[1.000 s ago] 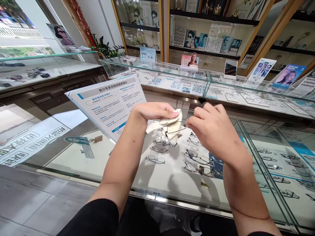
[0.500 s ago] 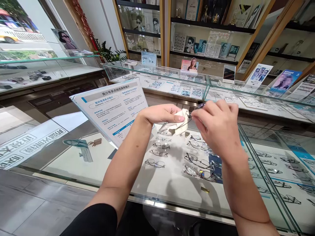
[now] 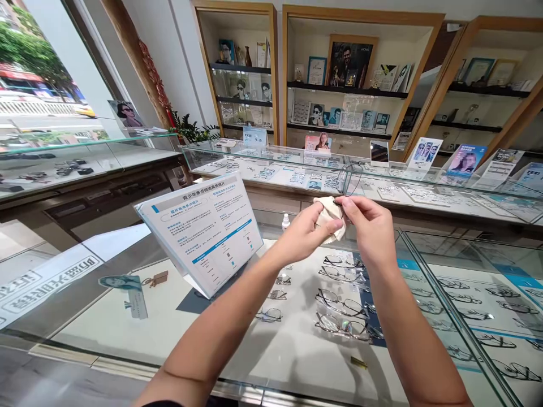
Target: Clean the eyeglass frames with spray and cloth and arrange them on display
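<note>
My left hand [image 3: 306, 230] is closed on a cream cloth [image 3: 329, 217], which is bunched between its thumb and fingers. My right hand [image 3: 370, 221] pinches a thin dark-framed pair of glasses [image 3: 360, 180] at the cloth's right edge. One round rim shows above the fingers; the rest of the frame is covered by the cloth and hands. Both hands are close together over a glass display counter [image 3: 297, 362]. Below them, several pairs of glasses [image 3: 341, 305] lie in rows inside it.
A white printed sign [image 3: 207, 226] stands on the counter at left, beside a small portrait card [image 3: 131, 291] and a brown block [image 3: 158, 278]. A small white bottle [image 3: 285, 221] stands behind my left hand. More glass cases [image 3: 271, 164] stretch across the back.
The view has tilted up, showing more of the shelves. My right hand has turned and come against the cloth, and a rim of the glasses now shows above it.
</note>
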A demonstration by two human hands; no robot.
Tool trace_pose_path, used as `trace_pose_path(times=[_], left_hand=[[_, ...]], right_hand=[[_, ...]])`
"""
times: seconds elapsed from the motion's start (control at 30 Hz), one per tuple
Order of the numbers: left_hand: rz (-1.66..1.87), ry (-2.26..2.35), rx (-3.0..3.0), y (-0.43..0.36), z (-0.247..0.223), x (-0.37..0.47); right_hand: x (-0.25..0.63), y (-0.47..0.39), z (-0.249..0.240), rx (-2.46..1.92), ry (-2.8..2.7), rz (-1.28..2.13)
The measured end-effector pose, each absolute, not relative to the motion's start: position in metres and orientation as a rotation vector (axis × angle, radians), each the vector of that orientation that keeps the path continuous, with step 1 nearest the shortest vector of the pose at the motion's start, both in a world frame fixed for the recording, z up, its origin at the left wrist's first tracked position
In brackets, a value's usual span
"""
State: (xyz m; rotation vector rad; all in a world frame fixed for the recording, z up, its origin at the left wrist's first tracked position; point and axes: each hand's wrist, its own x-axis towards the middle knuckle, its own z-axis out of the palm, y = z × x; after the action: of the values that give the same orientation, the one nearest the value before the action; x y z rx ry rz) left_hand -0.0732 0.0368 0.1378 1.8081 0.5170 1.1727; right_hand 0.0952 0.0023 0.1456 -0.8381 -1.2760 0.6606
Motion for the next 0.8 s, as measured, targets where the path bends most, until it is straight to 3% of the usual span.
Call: trace_pose_path(times=[0.47, 0.8], left_hand=[[1.546, 0.643, 1.852, 0.019, 0.127, -0.061], [1.269, 0.451, 1.917, 0.035, 0.127, -0.065]], right_hand=[[0.094, -0.004, 0.148, -0.678, -1.374, 0.679], [0.098, 0.008, 0.145, -0.707, -1.214, 0.784]])
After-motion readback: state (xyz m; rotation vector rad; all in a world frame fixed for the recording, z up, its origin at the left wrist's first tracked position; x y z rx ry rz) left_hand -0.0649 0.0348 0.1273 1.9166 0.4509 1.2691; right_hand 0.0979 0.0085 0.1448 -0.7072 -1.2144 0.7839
